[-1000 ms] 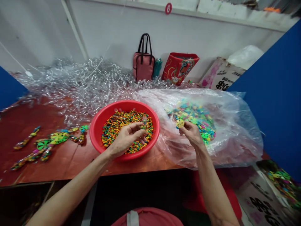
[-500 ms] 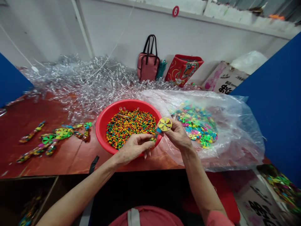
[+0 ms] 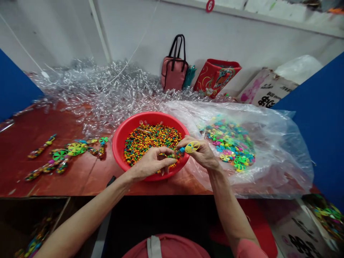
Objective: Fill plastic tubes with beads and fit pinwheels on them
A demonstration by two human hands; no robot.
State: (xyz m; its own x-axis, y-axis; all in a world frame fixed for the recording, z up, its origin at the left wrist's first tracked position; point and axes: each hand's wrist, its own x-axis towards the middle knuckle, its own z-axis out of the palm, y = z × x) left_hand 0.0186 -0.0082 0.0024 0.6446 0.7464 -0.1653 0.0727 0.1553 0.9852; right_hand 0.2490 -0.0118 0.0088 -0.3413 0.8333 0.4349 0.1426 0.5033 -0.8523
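Over the near right rim of a red basin (image 3: 118, 152) full of small coloured candy balls (image 3: 145, 141), both hands meet. My left hand (image 3: 152, 163) is closed around a clear tube of candy balls (image 3: 171, 156), mostly covered by the fingers. My right hand (image 3: 200, 152) pinches a yellow fan cap (image 3: 192, 147) with a blue base, its wheel seen at a slant. The cap's base is at the tube's mouth; whether it is fully seated I cannot tell. A few empty clear tubes (image 3: 145, 126) lie on the candy at the back of the basin.
Filled fan-topped tubes (image 3: 63, 156) lie at left on the red table (image 3: 88, 175). Empty clear tubes (image 3: 107, 86) are heaped behind. At right, a plastic bag (image 3: 279, 161) holds fan caps (image 3: 233, 147). A pink bag (image 3: 174, 73) and red bag (image 3: 216, 77) stand at the wall.
The fan cap has tilted, so its wheel now shows more edge-on, and the blue base points toward the tube. Both hands remain together over the basin. The view has shifted slightly.
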